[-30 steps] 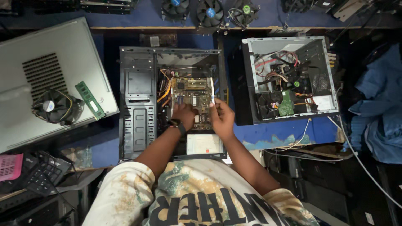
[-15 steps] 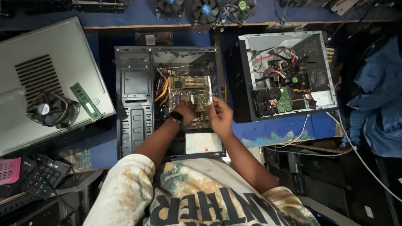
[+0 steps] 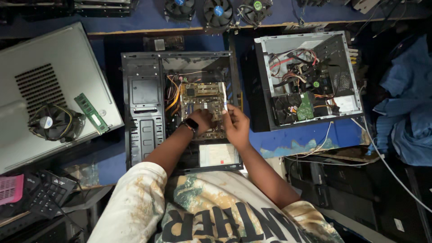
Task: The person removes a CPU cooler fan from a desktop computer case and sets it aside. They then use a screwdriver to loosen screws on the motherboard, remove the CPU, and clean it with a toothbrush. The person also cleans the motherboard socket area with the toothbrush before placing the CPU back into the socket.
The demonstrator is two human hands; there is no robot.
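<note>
An open black computer case (image 3: 144, 112) lies flat before me, with a tan motherboard (image 3: 198, 94) inside. My left hand (image 3: 203, 119), a black watch on its wrist, rests with curled fingers on the lower part of the board. Just to its right, my right hand (image 3: 236, 126) pinches a thin white strip (image 3: 223, 96) that stands upright over the board's right edge. Orange and yellow cables (image 3: 174, 96) run along the board's left side. What lies under my left fingers is hidden.
A second open case (image 3: 346, 54) with wiring sits to the right. At left a grey side panel (image 3: 54, 54) carries a cooler fan (image 3: 51, 122) and a green memory stick (image 3: 91, 112). Several fans (image 3: 216, 11) line the far edge. Keyboard (image 3: 49, 193) lower left; blue cloth (image 3: 409, 108) at right.
Both hands have stayed over the motherboard with only slight shifts. The camera view has drifted a little, so the case sits slightly differently in the picture.
</note>
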